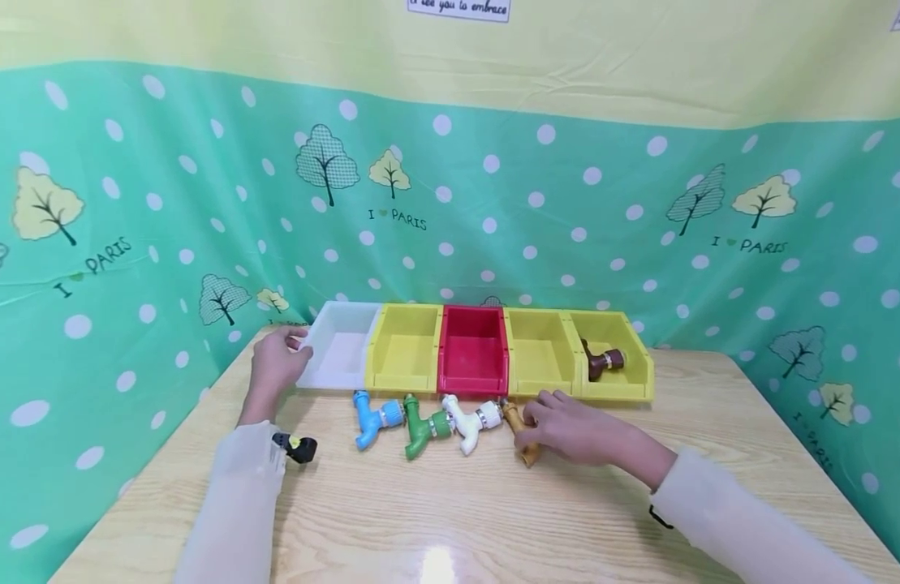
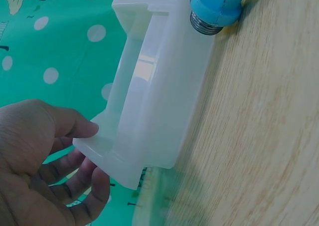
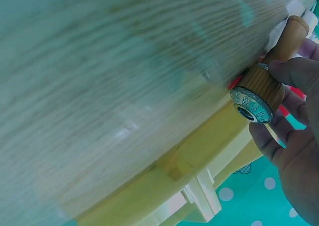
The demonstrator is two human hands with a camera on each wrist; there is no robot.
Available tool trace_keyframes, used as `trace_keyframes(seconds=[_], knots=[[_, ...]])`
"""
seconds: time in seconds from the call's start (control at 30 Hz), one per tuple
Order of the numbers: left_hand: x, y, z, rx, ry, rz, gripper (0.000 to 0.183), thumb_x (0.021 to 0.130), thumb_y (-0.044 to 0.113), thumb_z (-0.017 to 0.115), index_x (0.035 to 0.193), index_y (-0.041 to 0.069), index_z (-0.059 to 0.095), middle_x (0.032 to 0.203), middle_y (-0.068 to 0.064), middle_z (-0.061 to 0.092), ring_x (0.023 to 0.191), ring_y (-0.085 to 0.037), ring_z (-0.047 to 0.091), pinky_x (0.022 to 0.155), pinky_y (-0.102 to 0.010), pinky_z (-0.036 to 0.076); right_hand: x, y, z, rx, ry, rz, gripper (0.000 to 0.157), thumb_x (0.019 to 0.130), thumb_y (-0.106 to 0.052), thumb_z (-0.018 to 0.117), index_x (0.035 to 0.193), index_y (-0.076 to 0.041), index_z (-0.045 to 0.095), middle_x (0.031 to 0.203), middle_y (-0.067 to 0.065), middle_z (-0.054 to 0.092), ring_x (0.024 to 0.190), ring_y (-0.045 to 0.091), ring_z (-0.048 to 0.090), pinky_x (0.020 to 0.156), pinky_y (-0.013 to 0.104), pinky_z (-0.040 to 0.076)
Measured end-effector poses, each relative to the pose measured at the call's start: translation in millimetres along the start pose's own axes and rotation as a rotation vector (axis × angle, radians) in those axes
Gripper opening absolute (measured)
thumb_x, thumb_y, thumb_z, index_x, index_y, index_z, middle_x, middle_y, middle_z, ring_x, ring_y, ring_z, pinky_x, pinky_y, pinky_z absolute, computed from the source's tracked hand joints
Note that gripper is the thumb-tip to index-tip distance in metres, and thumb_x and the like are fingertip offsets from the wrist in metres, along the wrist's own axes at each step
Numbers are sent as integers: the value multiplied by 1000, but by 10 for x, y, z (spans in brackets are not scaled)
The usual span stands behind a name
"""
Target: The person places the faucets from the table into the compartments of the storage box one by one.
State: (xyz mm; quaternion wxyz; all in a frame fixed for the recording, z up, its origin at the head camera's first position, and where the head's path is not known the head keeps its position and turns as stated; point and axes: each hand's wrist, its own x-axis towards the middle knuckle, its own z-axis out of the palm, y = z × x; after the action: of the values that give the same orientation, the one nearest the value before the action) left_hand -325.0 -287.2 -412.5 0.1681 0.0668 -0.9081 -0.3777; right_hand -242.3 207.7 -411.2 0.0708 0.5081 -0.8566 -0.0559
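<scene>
My left hand point(image 1: 280, 357) pinches the outer rim of the white bin point(image 2: 164, 86), with the thumb on the inside and the fingers outside. Between the thumb and fingers of my right hand point(image 1: 566, 428) is a wood-brown tap point(image 3: 266, 81); in the head view the hand covers part of it. To its left on the table lie a white tap point(image 1: 467, 422), a green tap point(image 1: 424, 427) and a blue tap point(image 1: 372, 418), side by side. A dark brown tap point(image 1: 603, 362) lies inside the rightmost yellow bin point(image 1: 643, 365).
Bins stand joined in a row behind the taps: the white one, a yellow bin point(image 1: 402, 381), a red bin point(image 1: 471, 387), another yellow bin point(image 1: 540, 385) and the rightmost yellow one. A green and yellow printed curtain point(image 1: 493, 186) hangs behind the wooden table point(image 1: 391, 511).
</scene>
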Motion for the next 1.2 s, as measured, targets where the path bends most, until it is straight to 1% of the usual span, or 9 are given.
trace_keyframes(seconds=[0.13, 0.27, 0.37, 0.47, 0.6, 0.7, 0.83, 0.97, 1.2], knots=[[-6, 12, -1, 9, 3, 7, 37, 97, 13, 63, 131, -2, 62, 116, -24, 63, 101, -39, 59, 79, -48, 55, -36, -16, -36, -3, -4, -7, 31, 99, -13, 65, 113, -41, 69, 106, -1, 57, 94, 18, 45, 82, 36, 45], [-19, 14, -8, 3, -3, -8, 38, 97, 13, 63, 132, -2, 61, 118, -25, 61, 103, -39, 58, 82, -49, 55, -59, -19, -142, -16, -27, 15, 35, 98, -11, 66, 116, -40, 68, 114, 0, 59, 98, 20, 46, 84, 37, 44], [-27, 11, -10, -1, -10, -15, 38, 98, 13, 63, 132, -2, 61, 118, -24, 61, 103, -39, 58, 83, -49, 55, -77, 4, -236, -39, -24, 29, 40, 93, -7, 70, 117, -39, 68, 118, 2, 60, 100, 22, 48, 84, 38, 45], [-26, 5, -10, 3, -14, -14, 38, 98, 14, 63, 133, -2, 60, 118, -24, 61, 103, -39, 58, 82, -49, 55, -91, 46, -312, -59, -5, 41, 46, 89, -2, 72, 117, -38, 68, 113, 2, 59, 98, 22, 48, 83, 38, 46], [-9, 0, -4, 15, -11, -6, 38, 98, 14, 62, 132, -2, 61, 117, -24, 62, 103, -39, 59, 81, -49, 55, -106, 110, -408, -83, 23, 66, 46, 87, -2, 74, 116, -36, 68, 109, 3, 59, 96, 24, 49, 81, 38, 46], [4, 2, 5, 16, -4, -1, 38, 97, 14, 62, 131, -2, 61, 116, -24, 62, 102, -39, 59, 81, -49, 55, -105, 171, -460, -90, 30, 92, 45, 86, -5, 77, 116, -37, 67, 109, 3, 59, 97, 24, 49, 81, 39, 46], [6, 3, 7, 16, 8, 8, 37, 97, 14, 63, 130, -2, 62, 116, -24, 63, 101, -39, 60, 79, -49, 55, -75, 266, -494, -70, 35, 129, 46, 86, -7, 80, 115, -39, 68, 111, 3, 60, 99, 23, 49, 82, 39, 46], [7, 1, 9, 14, 10, 12, 37, 96, 14, 63, 130, -1, 63, 115, -24, 63, 101, -39, 59, 79, -49, 54, -32, 366, -487, -62, 49, 164, 44, 85, -7, 82, 114, -38, 69, 112, 5, 62, 98, 25, 51, 80, 39, 46], [-7, 8, 10, 6, 5, 1, 37, 97, 14, 62, 131, -2, 62, 117, -24, 62, 102, -39, 59, 80, -48, 55, 64, 522, -442, -27, 22, 236, 43, 87, -5, 80, 113, -37, 69, 107, 2, 59, 93, 21, 47, 77, 34, 43]])
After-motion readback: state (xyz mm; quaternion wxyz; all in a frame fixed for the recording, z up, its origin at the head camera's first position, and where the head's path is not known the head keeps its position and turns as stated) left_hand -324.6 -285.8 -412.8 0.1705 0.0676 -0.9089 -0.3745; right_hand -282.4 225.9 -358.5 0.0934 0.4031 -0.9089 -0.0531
